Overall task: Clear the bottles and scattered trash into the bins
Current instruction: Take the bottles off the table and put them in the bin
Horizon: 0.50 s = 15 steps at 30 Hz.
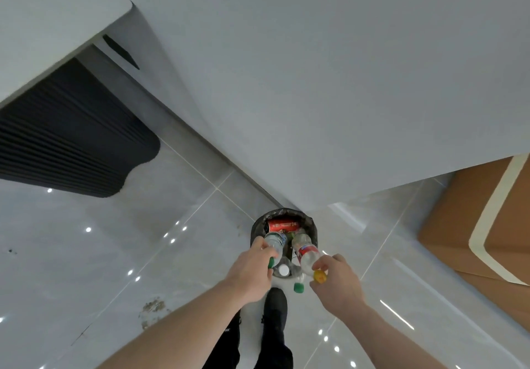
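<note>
A small round bin (pixel 256 226) with a black liner stands on the floor by the wall. Inside lie a red can (pixel 282 226) and a clear bottle with a white cap (pixel 284 269). Another bottle's green cap (pixel 298 287) sticks out over the bin's near rim. My left hand (pixel 251 269) holds a clear green-capped bottle (pixel 274 241) by the neck, pointing it into the bin. My right hand (pixel 334 282) grips a clear red-labelled bottle (pixel 306 253) at its yellow cap (pixel 319 276), also tilted into the bin.
A white wall runs diagonally behind the bin. A cardboard box (pixel 464 225) with pale tape sits to the right. A dark pleated panel (pixel 71 133) under a white ledge lies to the left. My black shoe (pixel 275 305) stands just before the bin on the glossy tiled floor.
</note>
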### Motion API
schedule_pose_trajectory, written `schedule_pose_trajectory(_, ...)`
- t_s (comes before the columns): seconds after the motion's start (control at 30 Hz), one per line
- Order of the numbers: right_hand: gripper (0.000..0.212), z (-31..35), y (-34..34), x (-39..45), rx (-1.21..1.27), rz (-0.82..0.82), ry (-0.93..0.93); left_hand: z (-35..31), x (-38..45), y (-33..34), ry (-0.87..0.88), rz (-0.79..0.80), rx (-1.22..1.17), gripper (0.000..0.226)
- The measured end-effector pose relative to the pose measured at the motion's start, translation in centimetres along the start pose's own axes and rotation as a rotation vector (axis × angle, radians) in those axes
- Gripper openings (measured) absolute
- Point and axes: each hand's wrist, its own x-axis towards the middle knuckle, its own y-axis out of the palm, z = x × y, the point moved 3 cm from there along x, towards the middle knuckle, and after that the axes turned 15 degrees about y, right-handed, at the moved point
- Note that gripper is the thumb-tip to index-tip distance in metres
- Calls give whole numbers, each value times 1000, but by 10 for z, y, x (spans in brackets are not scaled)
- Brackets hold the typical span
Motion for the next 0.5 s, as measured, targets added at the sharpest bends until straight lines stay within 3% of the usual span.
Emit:
schedule_pose_trajectory(0.3,26,-3,45,62,-32,-8,-52,31,37,65,6,24,42,29)
schedule_pose_trajectory(0.5,36,-11,74,77,-63,75,-64,48,38,94,-24,157,-7,53)
